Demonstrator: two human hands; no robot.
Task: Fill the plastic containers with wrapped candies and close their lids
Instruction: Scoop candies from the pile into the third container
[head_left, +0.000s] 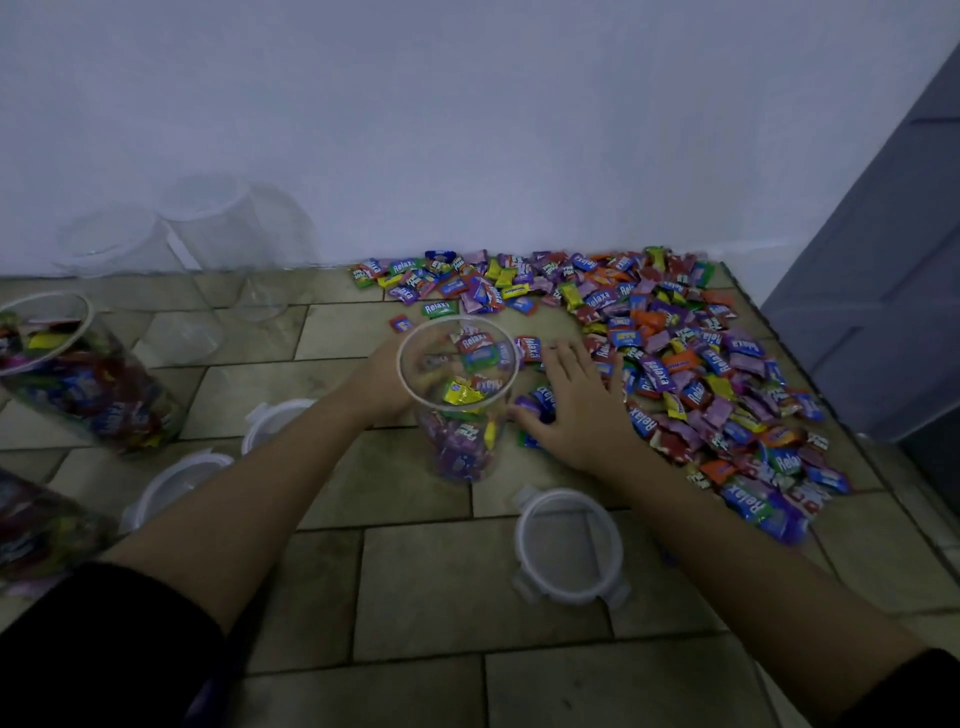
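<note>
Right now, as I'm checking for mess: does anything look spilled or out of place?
Yes: wrapped candies lie loose in a wide heap on the tiled floor by the wall, and a lid lies apart from the open container the left hand holds. Nothing looks broken.

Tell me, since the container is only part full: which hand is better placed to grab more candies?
Right. The right hand rests on the edge of the candy pile, fingers over candies, beside the container; the left hand grips the container.
</note>
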